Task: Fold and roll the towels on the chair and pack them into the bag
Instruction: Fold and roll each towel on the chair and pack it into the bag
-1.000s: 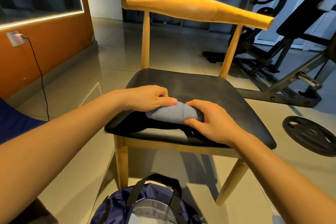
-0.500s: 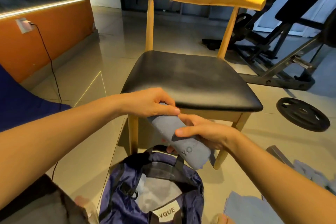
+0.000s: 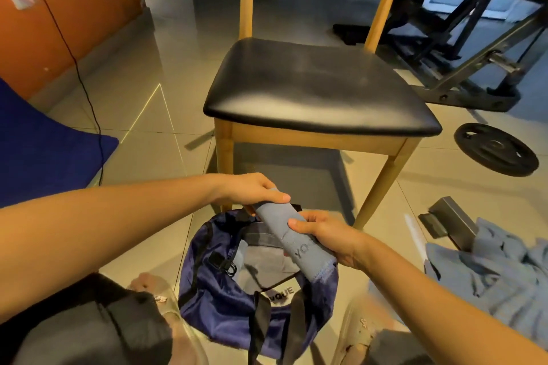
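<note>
While both hands hold it, the rolled grey towel [image 3: 292,234] hangs slanted above the open mouth of the bag [image 3: 219,317], its upper end toward the chair and its lower end out over the bag's right rim. The letters "YO" show on the roll near its lower end; whatever follows them is wrapped out of sight. The left hand [image 3: 252,191] grasps the upper end, fingers curled round it and thumb laid along the top. The right hand [image 3: 329,238] grips the roll lower down, thumb pressed on top and fingers tucked beneath.

The bag is dark blue and shiny, with black straps and a grey lining, and it sits on the tiled floor just in front of the chair [image 3: 320,92]. A white label inside carries letters that look like "VQUE", its start close against a strap. The chair has a black padded seat on a light wooden frame.

To the right on the floor lies a loose heap of grey towels [image 3: 489,275], with a dark metal block [image 3: 452,221] beside it. A black weight plate [image 3: 495,149] lies flat beyond, near the gym machine [image 3: 462,62]. A blue cushion [image 3: 38,142] sits at the left, with a black cable [image 3: 77,68] running up to a wall socket.
</note>
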The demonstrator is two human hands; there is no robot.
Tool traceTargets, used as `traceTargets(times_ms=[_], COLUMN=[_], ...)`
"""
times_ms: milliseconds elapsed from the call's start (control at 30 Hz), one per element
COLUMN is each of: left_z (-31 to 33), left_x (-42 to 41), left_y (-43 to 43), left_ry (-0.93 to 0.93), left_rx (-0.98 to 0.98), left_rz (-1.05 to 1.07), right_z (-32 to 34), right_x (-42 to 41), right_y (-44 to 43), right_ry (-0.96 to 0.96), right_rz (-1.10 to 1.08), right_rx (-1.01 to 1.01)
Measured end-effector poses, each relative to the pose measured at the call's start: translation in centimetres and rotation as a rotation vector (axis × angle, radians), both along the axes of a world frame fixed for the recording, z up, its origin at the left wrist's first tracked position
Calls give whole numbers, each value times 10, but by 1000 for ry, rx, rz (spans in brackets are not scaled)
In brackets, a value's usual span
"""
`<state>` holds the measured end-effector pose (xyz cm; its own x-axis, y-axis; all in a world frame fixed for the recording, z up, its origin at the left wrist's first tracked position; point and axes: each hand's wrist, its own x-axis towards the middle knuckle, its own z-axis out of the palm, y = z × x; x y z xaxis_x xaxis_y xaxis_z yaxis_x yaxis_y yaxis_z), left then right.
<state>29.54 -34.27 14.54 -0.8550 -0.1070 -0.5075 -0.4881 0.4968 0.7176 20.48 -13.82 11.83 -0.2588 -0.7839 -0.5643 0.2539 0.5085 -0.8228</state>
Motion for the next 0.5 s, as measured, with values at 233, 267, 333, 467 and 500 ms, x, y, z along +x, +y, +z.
traceTargets(times_ms=[233, 267, 333, 467, 500], left_z=[-88, -99, -117, -150, -157], left_x=[-9, -8, -4, 5, 9], left_y=[-18, -25, -36, -43, -41], left_ry=[-69, -73, -87, -98, -110], left_rx=[-242, -336, -495, -552, -537], left_rz=[-72, -90, -120, -112, -130], right_z=[-81, -93, -116, -152, -160], right_x=[24, 26, 29, 28, 29], right_y=[-21, -23, -26, -36, -41], right_ry=[51, 55, 74, 17, 17], right_rz=[-52, -85, -160, -300, -334], right_rx=[262, 313, 406, 471, 473])
